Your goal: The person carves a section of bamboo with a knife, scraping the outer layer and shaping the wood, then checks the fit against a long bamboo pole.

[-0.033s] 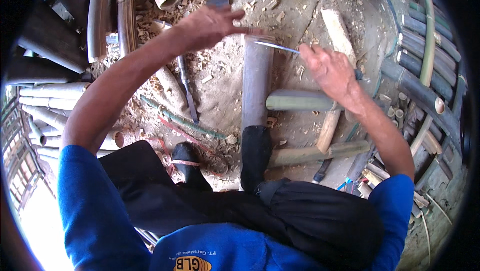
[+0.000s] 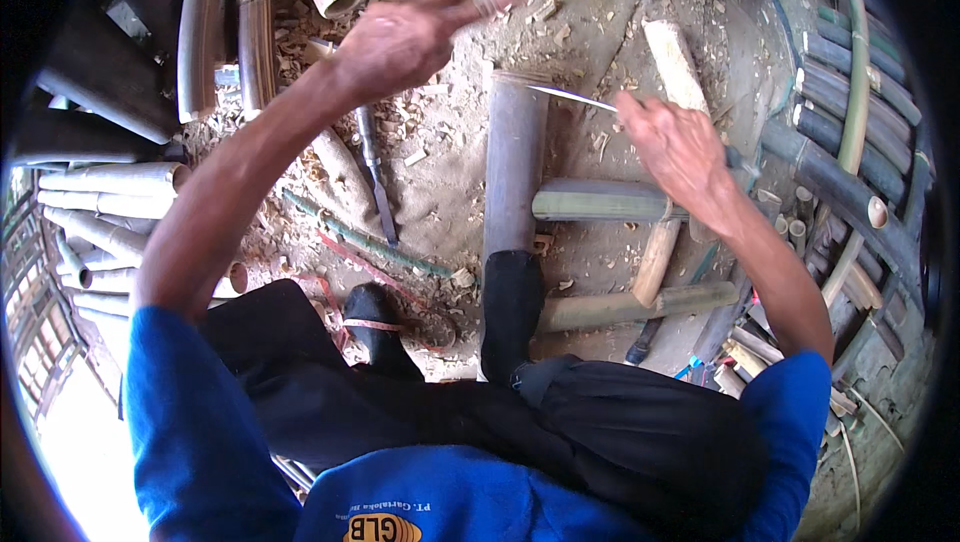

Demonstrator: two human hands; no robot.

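Right fingers (image 2: 637,120) tight around a slim pale tool (image 2: 575,96) near the bamboo pole (image 2: 513,162), left fingers (image 2: 462,15) blurred but outstretched

Toward one o'clock, smooth bamboo is seen in the pole (image 2: 515,162) and shiny metal in the blade (image 2: 570,96), with metal in the chisel (image 2: 382,204) at ten, rough wood in the shavings (image 2: 288,50) at eleven and matt cloth in the shirt (image 2: 470,492) at six.

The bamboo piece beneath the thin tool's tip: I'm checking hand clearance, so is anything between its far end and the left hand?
Nothing visible: only shaving-strewn ground shows between the left hand and the far end of the bamboo piece. The thin tool in the right hand comes from the opposite side.
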